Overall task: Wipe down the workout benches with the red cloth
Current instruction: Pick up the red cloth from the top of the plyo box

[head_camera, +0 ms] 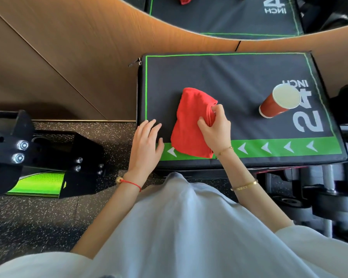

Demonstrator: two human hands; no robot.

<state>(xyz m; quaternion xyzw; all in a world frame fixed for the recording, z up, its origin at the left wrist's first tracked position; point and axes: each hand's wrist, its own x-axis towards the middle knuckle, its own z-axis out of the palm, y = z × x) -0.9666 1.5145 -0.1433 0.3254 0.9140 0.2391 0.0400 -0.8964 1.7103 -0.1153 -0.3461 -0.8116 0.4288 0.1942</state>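
Observation:
A folded red cloth lies on the black padded box with green trim and a "24 INCH" mark. My right hand pinches the cloth's right edge, fingers closed on a fold. My left hand rests flat and open on the box's near left corner, just left of the cloth and apart from it.
A red paper cup stands on the right part of the box top. A mirror above the wooden wall reflects the box. Black gym equipment stands on the speckled floor at left; dumbbells sit at right.

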